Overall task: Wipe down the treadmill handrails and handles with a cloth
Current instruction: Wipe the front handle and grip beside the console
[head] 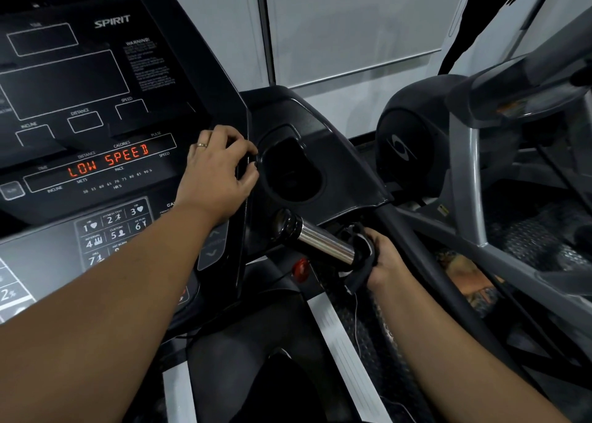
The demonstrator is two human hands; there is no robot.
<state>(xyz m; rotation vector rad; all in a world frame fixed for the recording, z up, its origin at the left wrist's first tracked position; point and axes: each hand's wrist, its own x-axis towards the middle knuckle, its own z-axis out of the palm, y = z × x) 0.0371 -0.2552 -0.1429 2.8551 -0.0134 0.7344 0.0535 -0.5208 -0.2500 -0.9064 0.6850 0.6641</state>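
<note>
Dark cloth (359, 272) partly hidden at chrome handle (323, 241).

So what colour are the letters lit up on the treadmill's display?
Orange-red. The letters read LOW SPEED, clearest in the head view.

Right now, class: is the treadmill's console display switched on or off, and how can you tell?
On. The console display shows glowing red letters reading LOW SPEED.
</note>
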